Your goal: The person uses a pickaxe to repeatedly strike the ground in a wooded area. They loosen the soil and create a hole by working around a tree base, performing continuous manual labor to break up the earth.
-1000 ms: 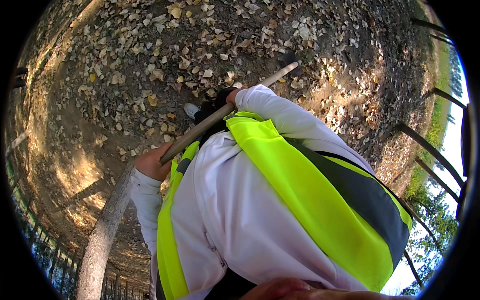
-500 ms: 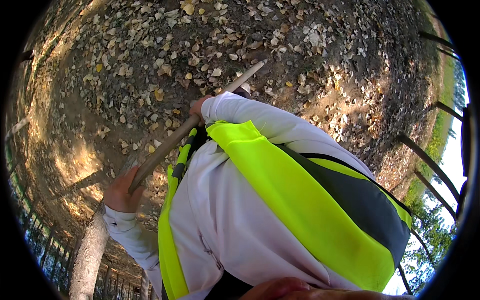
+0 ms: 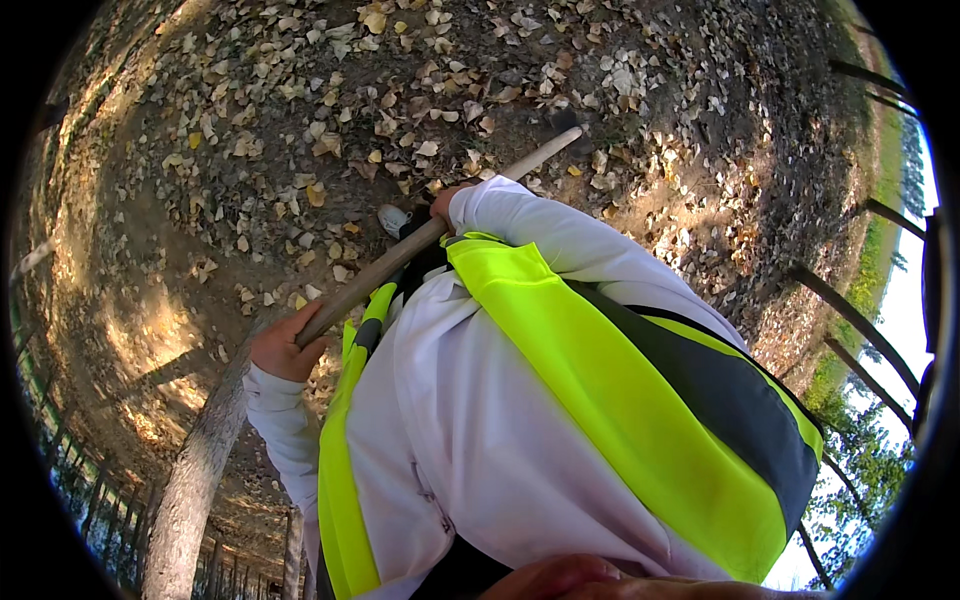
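My left hand (image 3: 290, 345) grips a long wooden handle (image 3: 367, 280) near its lower-left end, beside a yellow-green and grey vest (image 3: 560, 350) worn over my white top (image 3: 430, 420). Higher up the handle, my right hand (image 3: 447, 202) is closed round it, partly hidden by the white sleeve. At the handle's far end a dark tool head (image 3: 570, 135) is just visible near the leaf-covered ground; its shape is hard to make out. A white shoe (image 3: 393, 219) shows below the handle.
Dry leaves lie over bare dirt (image 3: 160, 250), with patches of sun and shade. A pale tree trunk (image 3: 195, 470) rises close at my left. More trunks (image 3: 850, 315) stand along the right rim, with green growth (image 3: 840, 480) and sky behind them.
The handle and both hands swung down and left by half a second ago, then came part of the way back up and right. My grip on it is kept throughout.
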`<action>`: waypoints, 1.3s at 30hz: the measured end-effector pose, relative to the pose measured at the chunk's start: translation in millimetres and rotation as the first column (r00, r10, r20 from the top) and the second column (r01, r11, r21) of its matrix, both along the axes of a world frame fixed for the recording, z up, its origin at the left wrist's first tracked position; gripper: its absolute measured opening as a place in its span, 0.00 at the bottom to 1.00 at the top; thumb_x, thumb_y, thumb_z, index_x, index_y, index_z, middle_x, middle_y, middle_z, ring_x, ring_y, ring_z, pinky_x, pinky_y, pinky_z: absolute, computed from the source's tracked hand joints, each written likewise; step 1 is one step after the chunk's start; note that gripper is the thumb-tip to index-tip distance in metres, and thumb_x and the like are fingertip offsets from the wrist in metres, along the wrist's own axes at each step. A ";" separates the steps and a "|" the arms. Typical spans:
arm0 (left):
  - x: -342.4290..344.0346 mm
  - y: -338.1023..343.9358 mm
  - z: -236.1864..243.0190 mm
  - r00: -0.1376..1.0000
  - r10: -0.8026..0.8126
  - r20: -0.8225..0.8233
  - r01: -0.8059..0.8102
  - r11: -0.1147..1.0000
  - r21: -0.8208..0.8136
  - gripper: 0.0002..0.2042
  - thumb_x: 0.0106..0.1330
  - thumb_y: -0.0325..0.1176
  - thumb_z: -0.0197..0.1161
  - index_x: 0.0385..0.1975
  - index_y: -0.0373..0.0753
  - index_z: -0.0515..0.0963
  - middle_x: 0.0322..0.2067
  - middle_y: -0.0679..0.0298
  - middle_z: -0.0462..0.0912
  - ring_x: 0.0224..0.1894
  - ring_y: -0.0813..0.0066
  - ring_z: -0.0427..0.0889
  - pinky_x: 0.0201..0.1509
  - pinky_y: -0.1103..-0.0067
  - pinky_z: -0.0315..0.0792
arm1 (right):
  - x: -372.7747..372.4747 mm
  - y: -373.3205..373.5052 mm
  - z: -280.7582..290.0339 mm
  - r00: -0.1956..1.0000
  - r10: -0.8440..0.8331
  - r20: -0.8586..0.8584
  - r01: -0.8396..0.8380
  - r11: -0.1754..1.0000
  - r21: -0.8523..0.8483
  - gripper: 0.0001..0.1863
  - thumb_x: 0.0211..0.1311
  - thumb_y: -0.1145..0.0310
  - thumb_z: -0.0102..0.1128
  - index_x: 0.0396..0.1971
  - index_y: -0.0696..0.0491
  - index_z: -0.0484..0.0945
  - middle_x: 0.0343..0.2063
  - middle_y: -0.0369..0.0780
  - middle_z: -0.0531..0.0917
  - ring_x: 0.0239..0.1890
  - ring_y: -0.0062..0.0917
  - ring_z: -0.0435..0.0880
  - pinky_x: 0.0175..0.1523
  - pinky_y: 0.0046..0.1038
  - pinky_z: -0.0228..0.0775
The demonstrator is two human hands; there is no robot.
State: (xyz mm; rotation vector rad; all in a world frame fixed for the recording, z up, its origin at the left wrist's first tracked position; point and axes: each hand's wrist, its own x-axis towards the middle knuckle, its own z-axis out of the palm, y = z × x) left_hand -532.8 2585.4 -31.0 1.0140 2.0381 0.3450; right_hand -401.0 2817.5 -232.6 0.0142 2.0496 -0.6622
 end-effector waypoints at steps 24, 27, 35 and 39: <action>-9.9 -5.9 46.8 0.979 -0.051 -0.196 0.040 0.998 -0.057 0.20 0.35 0.26 0.59 0.35 0.40 0.70 0.24 0.56 0.74 0.24 0.66 0.73 0.27 0.80 0.67 | -28.6 -39.2 8.6 0.995 -0.043 -0.092 0.030 0.990 -0.136 0.20 0.26 0.57 0.60 0.27 0.44 0.72 0.27 0.36 0.75 0.34 0.29 0.72 0.39 0.31 0.62; -11.3 6.3 22.8 0.980 -0.122 -0.155 0.128 0.991 0.033 0.21 0.35 0.26 0.59 0.36 0.40 0.69 0.24 0.57 0.73 0.25 0.67 0.73 0.28 0.80 0.66 | -7.4 -20.7 -17.4 0.989 -0.109 -0.101 0.100 0.991 -0.089 0.19 0.26 0.58 0.60 0.27 0.43 0.72 0.27 0.37 0.75 0.35 0.30 0.72 0.39 0.31 0.62; 26.8 85.3 -30.1 0.923 -0.342 -0.178 0.370 0.915 0.161 0.20 0.38 0.32 0.60 0.36 0.44 0.69 0.25 0.61 0.73 0.26 0.65 0.72 0.28 0.77 0.67 | 97.3 51.3 -37.9 0.947 -0.319 0.049 0.311 0.942 0.127 0.20 0.25 0.60 0.60 0.29 0.42 0.71 0.29 0.35 0.74 0.37 0.30 0.71 0.40 0.33 0.61; 41.7 118.1 -35.5 0.871 -0.466 -0.158 0.481 0.874 0.074 0.20 0.39 0.33 0.59 0.37 0.45 0.67 0.24 0.62 0.72 0.25 0.65 0.72 0.26 0.76 0.66 | 133.7 71.7 -52.9 0.943 -0.321 0.088 0.303 0.937 0.174 0.20 0.25 0.61 0.59 0.29 0.42 0.71 0.30 0.35 0.74 0.38 0.30 0.71 0.41 0.33 0.61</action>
